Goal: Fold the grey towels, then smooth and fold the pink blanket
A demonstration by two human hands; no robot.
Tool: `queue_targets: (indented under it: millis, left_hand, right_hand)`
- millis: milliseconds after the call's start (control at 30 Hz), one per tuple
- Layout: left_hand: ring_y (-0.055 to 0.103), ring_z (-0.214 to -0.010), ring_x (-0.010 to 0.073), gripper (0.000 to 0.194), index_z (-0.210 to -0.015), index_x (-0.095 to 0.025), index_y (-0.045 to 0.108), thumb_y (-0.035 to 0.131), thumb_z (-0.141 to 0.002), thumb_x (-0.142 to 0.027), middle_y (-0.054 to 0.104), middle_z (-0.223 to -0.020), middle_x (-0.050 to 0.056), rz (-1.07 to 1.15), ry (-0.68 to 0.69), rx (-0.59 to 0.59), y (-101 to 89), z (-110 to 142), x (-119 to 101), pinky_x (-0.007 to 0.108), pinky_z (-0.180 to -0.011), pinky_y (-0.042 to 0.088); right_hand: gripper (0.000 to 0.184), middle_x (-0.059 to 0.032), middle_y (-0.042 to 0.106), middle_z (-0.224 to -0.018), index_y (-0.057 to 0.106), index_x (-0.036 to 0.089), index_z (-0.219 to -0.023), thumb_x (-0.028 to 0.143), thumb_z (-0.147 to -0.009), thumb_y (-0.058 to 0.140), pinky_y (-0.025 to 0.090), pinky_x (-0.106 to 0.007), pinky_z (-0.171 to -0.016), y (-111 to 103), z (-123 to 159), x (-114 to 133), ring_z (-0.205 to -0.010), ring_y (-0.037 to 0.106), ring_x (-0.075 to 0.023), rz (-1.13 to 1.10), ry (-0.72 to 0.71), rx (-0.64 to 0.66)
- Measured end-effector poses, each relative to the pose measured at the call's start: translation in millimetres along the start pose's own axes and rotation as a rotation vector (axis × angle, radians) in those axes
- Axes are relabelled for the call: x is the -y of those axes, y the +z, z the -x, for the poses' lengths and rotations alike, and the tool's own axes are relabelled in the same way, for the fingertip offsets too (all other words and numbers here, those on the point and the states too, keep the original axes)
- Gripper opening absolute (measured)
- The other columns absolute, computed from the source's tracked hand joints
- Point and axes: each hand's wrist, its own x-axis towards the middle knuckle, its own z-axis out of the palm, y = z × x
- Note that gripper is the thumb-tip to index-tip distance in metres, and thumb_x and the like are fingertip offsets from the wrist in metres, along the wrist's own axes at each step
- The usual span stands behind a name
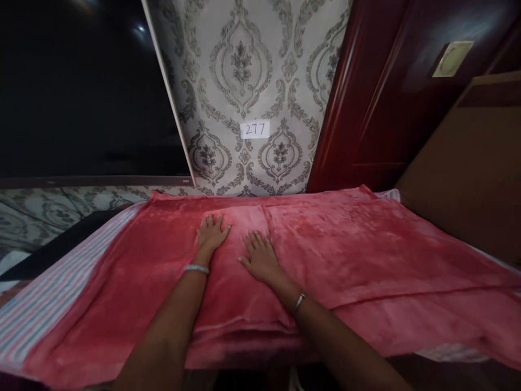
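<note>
A plush red blanket (358, 250) covers a bed in front of me. A folded strip of the same red fabric (232, 293) runs down its middle toward me. My left hand (211, 232) lies flat on the upper left of that fold, fingers stretched out, a silver bracelet on the wrist. My right hand (260, 258) rests flat beside it on the fold, fingers spread, a thin bangle on the wrist. Neither hand grips the cloth.
A pink and blue striped sheet (52, 296) shows under the blanket at the left. Behind the bed stands a patterned wall with a paper label "277" (255, 129), a dark screen (81, 87) to the left, a dark red door (378, 98) and a brown board (468, 174) to the right.
</note>
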Motion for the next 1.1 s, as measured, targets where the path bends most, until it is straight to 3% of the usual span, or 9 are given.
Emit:
queue_targets:
  millis: [167,267,433,533,800,967,1100]
  left_hand:
    - [0.014,-0.155,0.0363,0.071,-0.159,-0.02,0.029,0.03,-0.098,-0.056,0.019,-0.168,0.017,0.052,-0.002,0.115,-20.3,4.3,-3.0,0.068,-0.116,0.024]
    - [0.013,-0.156,0.0341,0.068,-0.159,-0.02,0.03,0.035,-0.098,-0.051,0.021,-0.168,0.015,0.061,0.082,0.075,-27.4,29.5,-1.3,0.066,-0.12,0.017]
    - [0.016,-0.156,0.0299,0.067,-0.159,-0.025,0.029,0.036,-0.099,-0.053,0.024,-0.168,0.01,0.046,0.299,0.066,-4.8,102.7,12.6,0.057,-0.124,0.014]
    - [0.01,-0.157,0.0284,0.069,-0.16,-0.024,0.025,0.034,-0.099,-0.054,0.016,-0.169,0.011,0.039,0.323,0.077,7.6,125.0,20.0,0.056,-0.125,0.011]
    - [0.009,-0.157,0.0289,0.071,-0.161,-0.025,0.022,0.034,-0.099,-0.058,0.014,-0.17,0.01,0.054,0.318,0.089,7.9,118.5,19.1,0.055,-0.125,0.011]
    - [0.006,-0.157,0.0285,0.073,-0.161,-0.023,0.022,0.034,-0.099,-0.059,0.011,-0.17,0.011,0.059,0.323,0.107,6.2,123.1,17.0,0.053,-0.125,0.007]
    - [0.006,-0.157,0.028,0.073,-0.161,-0.023,0.021,0.035,-0.099,-0.058,0.012,-0.17,0.011,0.066,0.336,0.086,6.5,122.4,15.3,0.053,-0.125,0.006]
  right_hand:
    - [0.07,-0.0113,0.018,-0.166,0.031,0.016,-0.159,0.053,-0.102,0.043,0.006,-0.047,-0.125,-2.8,-2.7,-3.7,-0.154,0.01,-0.0261,0.011,0.007,0.002]
    - [0.07,-0.0115,0.017,-0.166,0.03,0.015,-0.159,0.053,-0.102,0.043,0.006,-0.047,-0.125,-4.1,-3.5,-2.6,-0.154,0.01,-0.0255,0.001,0.001,-0.002]
    - [0.069,-0.0118,0.018,-0.166,0.03,0.015,-0.159,0.053,-0.102,0.041,0.006,-0.048,-0.124,-3.6,-0.4,-2.2,-0.154,0.01,-0.0271,-0.008,0.01,0.008]
    - [0.069,-0.0113,0.017,-0.166,0.03,0.016,-0.16,0.053,-0.102,0.04,0.005,-0.049,-0.124,-2.8,-0.3,-5.2,-0.154,0.01,-0.0276,-0.014,0.012,0.009]
    - [0.071,-0.0119,0.016,-0.167,0.026,0.017,-0.161,0.055,-0.103,0.039,0.007,-0.046,-0.124,-16.5,0.5,-3.7,-0.154,0.009,-0.0274,-0.033,0.031,0.104]
    - [0.081,-0.0107,0.018,-0.167,0.027,0.024,-0.161,0.072,-0.097,0.038,0.007,-0.051,-0.123,-19.8,51.0,1.9,-0.153,0.01,-0.0341,-0.046,0.008,0.121]
    - [0.082,-0.0111,0.014,-0.167,0.029,0.023,-0.161,0.072,-0.096,0.041,0.006,-0.052,-0.123,-19.8,90.4,-8.4,-0.154,0.006,-0.0335,0.019,-0.001,0.119]
